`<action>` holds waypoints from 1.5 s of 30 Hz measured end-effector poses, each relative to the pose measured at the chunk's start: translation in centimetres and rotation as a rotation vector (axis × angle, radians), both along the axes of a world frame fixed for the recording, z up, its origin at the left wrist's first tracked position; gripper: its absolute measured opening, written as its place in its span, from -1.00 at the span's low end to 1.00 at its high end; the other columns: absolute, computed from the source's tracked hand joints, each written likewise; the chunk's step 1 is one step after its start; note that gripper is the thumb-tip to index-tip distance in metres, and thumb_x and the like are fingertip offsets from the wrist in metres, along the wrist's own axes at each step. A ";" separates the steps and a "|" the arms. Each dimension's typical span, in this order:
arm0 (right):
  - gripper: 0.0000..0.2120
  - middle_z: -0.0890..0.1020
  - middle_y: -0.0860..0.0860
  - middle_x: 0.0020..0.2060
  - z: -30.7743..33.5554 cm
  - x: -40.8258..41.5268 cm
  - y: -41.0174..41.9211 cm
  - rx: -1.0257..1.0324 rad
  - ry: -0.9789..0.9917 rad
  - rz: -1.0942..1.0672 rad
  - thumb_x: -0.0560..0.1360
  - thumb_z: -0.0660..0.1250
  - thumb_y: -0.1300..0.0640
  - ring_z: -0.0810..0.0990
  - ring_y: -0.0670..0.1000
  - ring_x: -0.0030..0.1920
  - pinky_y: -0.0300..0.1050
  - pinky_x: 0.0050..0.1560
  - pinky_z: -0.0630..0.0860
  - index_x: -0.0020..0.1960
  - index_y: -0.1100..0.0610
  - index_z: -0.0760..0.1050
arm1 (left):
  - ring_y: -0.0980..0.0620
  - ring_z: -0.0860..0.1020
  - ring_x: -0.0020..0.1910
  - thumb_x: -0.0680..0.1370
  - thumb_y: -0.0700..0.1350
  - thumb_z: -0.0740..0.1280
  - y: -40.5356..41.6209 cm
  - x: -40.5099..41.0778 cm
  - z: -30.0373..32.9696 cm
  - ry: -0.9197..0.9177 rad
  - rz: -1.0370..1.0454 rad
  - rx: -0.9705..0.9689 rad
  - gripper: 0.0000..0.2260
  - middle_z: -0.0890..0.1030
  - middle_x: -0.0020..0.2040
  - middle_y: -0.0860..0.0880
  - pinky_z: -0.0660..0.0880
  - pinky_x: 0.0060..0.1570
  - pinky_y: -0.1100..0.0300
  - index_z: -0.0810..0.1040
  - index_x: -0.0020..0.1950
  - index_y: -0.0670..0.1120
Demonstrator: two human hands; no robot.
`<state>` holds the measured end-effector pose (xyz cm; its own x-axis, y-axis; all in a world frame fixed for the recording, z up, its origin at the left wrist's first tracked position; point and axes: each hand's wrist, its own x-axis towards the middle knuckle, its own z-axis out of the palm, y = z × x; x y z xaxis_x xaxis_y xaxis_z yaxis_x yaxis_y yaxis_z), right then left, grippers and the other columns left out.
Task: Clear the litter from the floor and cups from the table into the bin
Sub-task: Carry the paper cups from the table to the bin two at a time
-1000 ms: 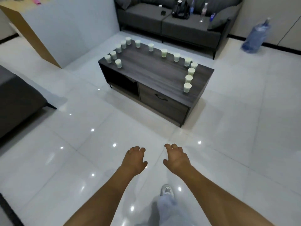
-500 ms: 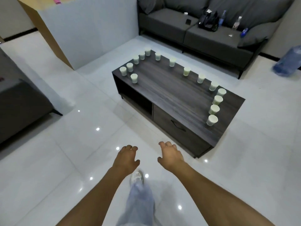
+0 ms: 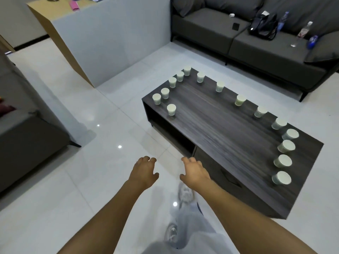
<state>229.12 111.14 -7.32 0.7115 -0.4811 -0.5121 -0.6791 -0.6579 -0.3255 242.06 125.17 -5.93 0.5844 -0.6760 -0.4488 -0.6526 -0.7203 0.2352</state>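
Observation:
A dark wooden coffee table (image 3: 220, 125) stands ahead and to the right, with several pale paper cups set upside down along its left, far and right edges. The nearest cup on the left is a lone one (image 3: 171, 109); the nearest on the right sits by the front corner (image 3: 281, 177). My left hand (image 3: 144, 172) and my right hand (image 3: 195, 172) hover side by side over the floor in front of the table's near-left corner, fingers loosely curled, holding nothing. No bin and no litter are in view.
A grey sofa (image 3: 266, 46) behind the table carries a black bag (image 3: 264, 27) and bottles. A white and wood counter (image 3: 102, 39) stands at the back left. A dark seat (image 3: 27, 140) sits at the left. My legs and shoes (image 3: 185, 195) are below my hands on the white tiles.
I have walked closer to the table, which has grown larger and shifted to the right of the view. Both hands stay out in front, holding nothing.

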 end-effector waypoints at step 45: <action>-0.42 0.26 0.10 0.37 -14.8 44.5 -29.8 0.204 0.260 -0.495 0.50 0.33 0.10 0.27 0.21 0.33 0.08 0.25 0.39 0.46 0.03 0.18 | -0.14 0.35 0.32 0.53 -0.08 0.31 -37.8 48.9 -16.8 0.076 -0.414 0.171 -0.55 0.37 0.37 -0.15 0.31 0.32 0.08 0.33 0.39 -0.13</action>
